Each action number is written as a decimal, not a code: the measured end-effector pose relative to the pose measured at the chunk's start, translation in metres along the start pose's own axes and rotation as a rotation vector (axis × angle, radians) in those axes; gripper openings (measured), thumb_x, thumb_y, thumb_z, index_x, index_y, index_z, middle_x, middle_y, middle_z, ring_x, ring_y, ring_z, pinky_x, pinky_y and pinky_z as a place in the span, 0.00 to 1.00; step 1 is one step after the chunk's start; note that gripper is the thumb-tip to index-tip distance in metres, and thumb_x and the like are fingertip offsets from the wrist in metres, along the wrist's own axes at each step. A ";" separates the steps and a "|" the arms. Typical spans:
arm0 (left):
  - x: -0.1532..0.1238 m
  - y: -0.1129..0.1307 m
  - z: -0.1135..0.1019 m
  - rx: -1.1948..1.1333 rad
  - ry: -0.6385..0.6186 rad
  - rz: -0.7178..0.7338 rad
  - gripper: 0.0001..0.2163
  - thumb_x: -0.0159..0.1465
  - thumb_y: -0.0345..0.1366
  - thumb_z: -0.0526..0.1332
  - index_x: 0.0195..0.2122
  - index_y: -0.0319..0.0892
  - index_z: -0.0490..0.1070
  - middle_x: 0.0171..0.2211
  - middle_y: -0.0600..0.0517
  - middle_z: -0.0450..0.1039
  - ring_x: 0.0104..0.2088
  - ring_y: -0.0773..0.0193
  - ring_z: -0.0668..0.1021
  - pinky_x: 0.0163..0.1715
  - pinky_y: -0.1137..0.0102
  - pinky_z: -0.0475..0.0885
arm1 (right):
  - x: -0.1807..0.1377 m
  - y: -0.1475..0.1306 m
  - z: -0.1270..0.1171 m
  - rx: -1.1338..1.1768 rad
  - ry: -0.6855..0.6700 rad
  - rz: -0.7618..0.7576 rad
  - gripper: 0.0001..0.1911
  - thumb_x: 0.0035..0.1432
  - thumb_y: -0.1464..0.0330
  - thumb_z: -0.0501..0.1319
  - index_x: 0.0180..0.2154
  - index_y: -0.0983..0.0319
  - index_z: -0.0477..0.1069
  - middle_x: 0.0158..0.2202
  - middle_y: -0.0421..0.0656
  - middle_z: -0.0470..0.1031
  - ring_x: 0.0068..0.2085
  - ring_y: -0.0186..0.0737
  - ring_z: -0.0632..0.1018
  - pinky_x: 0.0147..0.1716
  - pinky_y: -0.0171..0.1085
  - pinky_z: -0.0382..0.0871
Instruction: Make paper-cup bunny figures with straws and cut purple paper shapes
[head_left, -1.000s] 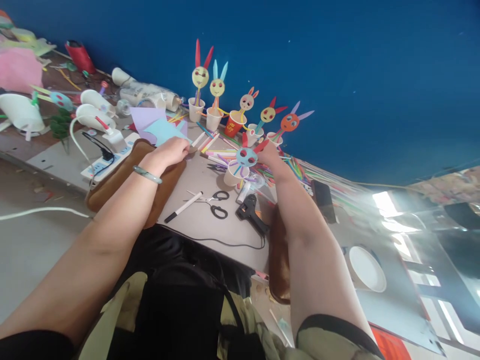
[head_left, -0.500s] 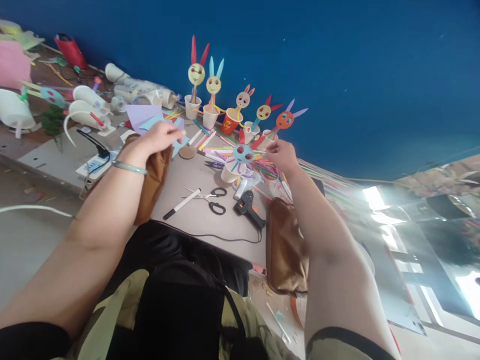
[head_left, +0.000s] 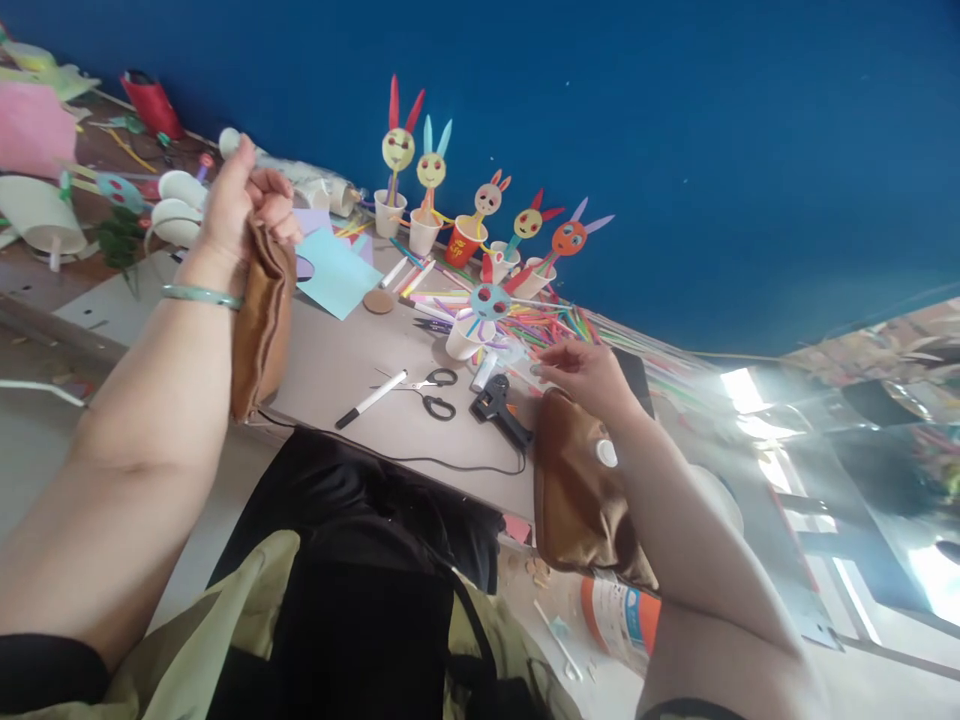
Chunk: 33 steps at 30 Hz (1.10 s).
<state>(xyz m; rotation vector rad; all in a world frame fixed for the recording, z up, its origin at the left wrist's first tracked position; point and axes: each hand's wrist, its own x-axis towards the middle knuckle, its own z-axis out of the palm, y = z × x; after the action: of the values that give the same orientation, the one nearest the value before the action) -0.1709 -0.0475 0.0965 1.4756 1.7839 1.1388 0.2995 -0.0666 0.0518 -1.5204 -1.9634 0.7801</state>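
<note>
On the left, my left hand (head_left: 251, 205) is closed on the upper edge of a brown leather-like pouch (head_left: 264, 320), which stands upright at the table's edge. My right hand (head_left: 585, 378) hovers by the top of a second brown pouch (head_left: 574, 485), thumb and fingers pinched together; what lies between them, if anything, is too small to make out. Between the hands lie black-handled scissors (head_left: 437, 393), a white marker with a black cap (head_left: 372, 398) and a black glue gun (head_left: 501, 412). Behind them a blue rabbit-like face (head_left: 490, 301) stands in a white paper cup (head_left: 466, 338).
Several paper-cup figures with long ears (head_left: 466, 240) line the blue wall. Colourful sticks (head_left: 551, 320) lie in a heap before them. Light-blue paper (head_left: 337, 272) and a brown disc (head_left: 379, 301) lie nearer the left. A cord (head_left: 435, 462) runs along the front edge.
My left hand has moved left and turned thumb up, the left pouch shifting left with it. My right hand has come down from the sticks to the right pouch.
</note>
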 end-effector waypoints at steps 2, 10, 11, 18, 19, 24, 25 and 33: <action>0.005 0.003 0.007 -0.086 -0.004 -0.036 0.40 0.73 0.52 0.25 0.63 0.26 0.61 0.14 0.59 0.39 0.24 0.69 0.56 0.37 0.65 0.65 | -0.018 -0.005 0.002 0.036 0.000 0.012 0.09 0.46 0.59 0.70 0.30 0.55 0.77 0.27 0.41 0.79 0.29 0.45 0.81 0.34 0.44 0.78; 0.023 -0.017 0.087 0.234 0.025 0.129 0.15 0.69 0.41 0.54 0.37 0.35 0.75 0.20 0.58 0.62 0.28 0.70 0.64 0.33 0.74 0.62 | -0.058 -0.015 0.011 0.122 0.015 0.076 0.07 0.49 0.62 0.68 0.32 0.56 0.78 0.30 0.41 0.82 0.34 0.45 0.83 0.42 0.45 0.78; 0.024 -0.019 0.095 0.292 0.046 0.160 0.13 0.67 0.39 0.56 0.36 0.36 0.76 0.22 0.56 0.67 0.29 0.69 0.67 0.34 0.73 0.63 | -0.061 -0.014 0.013 0.145 0.020 0.080 0.07 0.49 0.63 0.68 0.32 0.58 0.78 0.30 0.41 0.82 0.34 0.45 0.83 0.42 0.45 0.77; -0.035 0.013 0.138 0.203 -0.185 0.389 0.07 0.57 0.38 0.64 0.32 0.39 0.77 0.31 0.48 0.79 0.33 0.60 0.77 0.37 0.68 0.69 | -0.078 -0.013 0.035 0.439 0.052 0.098 0.11 0.50 0.62 0.71 0.30 0.59 0.73 0.27 0.40 0.80 0.32 0.41 0.83 0.35 0.40 0.76; -0.055 0.018 0.145 0.100 -0.276 0.410 0.08 0.57 0.40 0.65 0.32 0.40 0.78 0.30 0.49 0.79 0.33 0.61 0.77 0.36 0.69 0.70 | -0.081 -0.016 0.040 0.478 0.052 0.101 0.12 0.50 0.61 0.72 0.31 0.59 0.73 0.27 0.40 0.80 0.31 0.41 0.82 0.34 0.39 0.76; -0.154 0.023 0.182 -0.363 -0.705 0.264 0.20 0.52 0.48 0.73 0.40 0.41 0.78 0.33 0.50 0.79 0.32 0.64 0.77 0.32 0.71 0.71 | -0.096 -0.043 0.066 0.537 -0.003 0.068 0.16 0.49 0.58 0.74 0.29 0.61 0.74 0.27 0.39 0.78 0.28 0.37 0.81 0.31 0.37 0.76; -0.168 0.020 0.186 -0.412 -0.716 0.215 0.20 0.51 0.47 0.74 0.39 0.40 0.78 0.32 0.50 0.79 0.31 0.64 0.77 0.32 0.72 0.71 | -0.099 -0.047 0.071 0.539 -0.023 0.060 0.16 0.50 0.57 0.74 0.30 0.61 0.74 0.27 0.39 0.78 0.28 0.37 0.81 0.31 0.37 0.76; -0.197 0.000 0.187 -0.698 -0.687 -0.027 0.20 0.51 0.52 0.73 0.29 0.37 0.76 0.22 0.54 0.72 0.23 0.71 0.70 0.24 0.75 0.64 | -0.118 -0.062 0.093 0.587 -0.103 0.081 0.18 0.54 0.54 0.71 0.32 0.62 0.74 0.27 0.40 0.79 0.25 0.37 0.81 0.30 0.37 0.77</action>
<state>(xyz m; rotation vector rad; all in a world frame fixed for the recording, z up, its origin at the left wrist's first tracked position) 0.0323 -0.1890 -0.0141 1.1873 0.8162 0.9353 0.2184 -0.2049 0.0250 -1.2198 -1.5458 1.3491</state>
